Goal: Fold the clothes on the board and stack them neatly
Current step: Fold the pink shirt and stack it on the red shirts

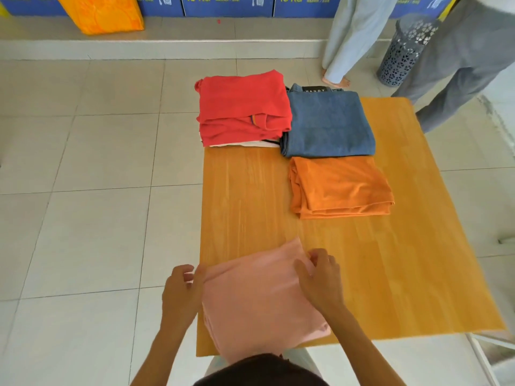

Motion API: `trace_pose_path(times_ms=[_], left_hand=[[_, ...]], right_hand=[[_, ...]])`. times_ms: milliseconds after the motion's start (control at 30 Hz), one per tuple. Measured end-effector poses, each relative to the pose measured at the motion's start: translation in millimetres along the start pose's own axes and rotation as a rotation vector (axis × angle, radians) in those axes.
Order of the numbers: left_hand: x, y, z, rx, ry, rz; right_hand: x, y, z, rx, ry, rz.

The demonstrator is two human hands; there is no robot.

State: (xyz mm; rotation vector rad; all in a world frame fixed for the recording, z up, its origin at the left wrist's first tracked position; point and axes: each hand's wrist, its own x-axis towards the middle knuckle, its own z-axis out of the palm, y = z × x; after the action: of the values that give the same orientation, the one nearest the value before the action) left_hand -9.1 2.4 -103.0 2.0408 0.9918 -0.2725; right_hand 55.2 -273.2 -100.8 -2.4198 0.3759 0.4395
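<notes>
A folded pink garment [259, 299] lies at the near left corner of the wooden board [390, 260], partly hanging over the near edge. My left hand [182, 288] pinches its far left corner. My right hand [320, 277] grips its far right corner. Further away on the board rest a folded orange garment [340, 188], a folded blue garment [328, 126] with a black label, and a red folded garment [245, 107] topping a stack at the far left corner.
Two people's legs [351, 37] stand on the tiled floor beyond the far right of the board, beside a grey perforated bin [404, 51]. An orange bag [103, 12] and blue boxes [228, 5] line the far wall. A white frame [485, 358] shows at the near right.
</notes>
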Motion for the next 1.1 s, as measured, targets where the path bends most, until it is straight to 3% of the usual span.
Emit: trace_pose_path(times_ms=[400,500,600,733,900,1000,1100], left_hand=[[-30,-29,21,0.242,-0.293,-0.006],[-27,-21,27,0.383,-0.279,0.039],[-22,-15,23,0.394,-0.154,0.043],[-14,-14,14,0.22,-0.023,0.216],[-3,-12,8,0.478,-0.018,0.388],[4,-11,6,0.418,0.069,0.516],[10,-13,7,0.433,-0.051,0.671]], right_hand=[[8,22,8,-0.127,-0.252,0.075],[7,24,9,-0.115,-0.253,0.084],[4,26,13,-0.089,-0.232,0.117],[2,26,19,-0.103,-0.188,0.124],[5,25,17,-0.125,-0.211,0.116],[7,26,16,-0.115,-0.226,0.112],[6,26,16,-0.101,-0.228,0.109]])
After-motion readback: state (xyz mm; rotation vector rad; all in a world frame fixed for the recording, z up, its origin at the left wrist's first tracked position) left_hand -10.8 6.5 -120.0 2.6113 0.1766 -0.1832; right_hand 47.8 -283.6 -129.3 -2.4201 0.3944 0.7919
